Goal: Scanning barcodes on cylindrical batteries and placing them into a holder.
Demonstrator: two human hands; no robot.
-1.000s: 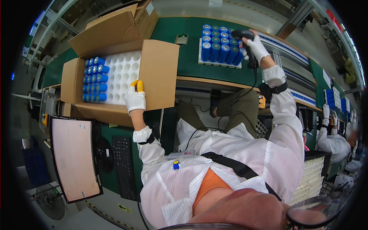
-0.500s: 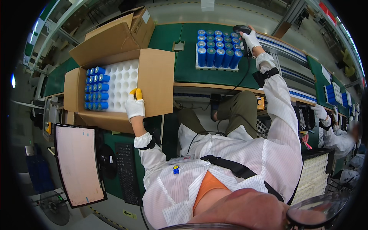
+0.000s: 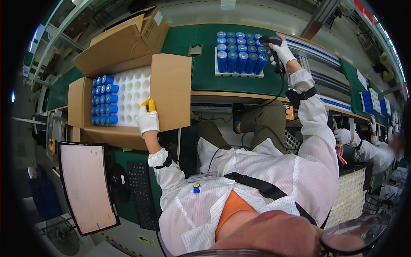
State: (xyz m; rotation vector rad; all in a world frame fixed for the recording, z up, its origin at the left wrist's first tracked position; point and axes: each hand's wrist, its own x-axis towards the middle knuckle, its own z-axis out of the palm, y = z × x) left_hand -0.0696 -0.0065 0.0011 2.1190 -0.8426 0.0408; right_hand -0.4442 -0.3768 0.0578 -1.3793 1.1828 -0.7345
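Cardboard box [image 3: 128,98] of blue cells on green bench [image 3: 205,68], gripped at its near rim by left hand [image 3: 147,120]. Handheld scanner [image 3: 274,47] clasped in right hand [image 3: 283,52] beside cell tray [image 3: 239,58]; bare mat left between.

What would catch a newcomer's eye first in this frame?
Probably the blue cylindrical cells standing in a white tray on the green bench, where the gloved right hand holds a black scanner. To the left, the left hand rests on an open cardboard box whose white grid is partly filled with more cells.

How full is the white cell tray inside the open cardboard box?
Mostly empty: the white cell tray holds blue cylindrical cells only in its left columns.
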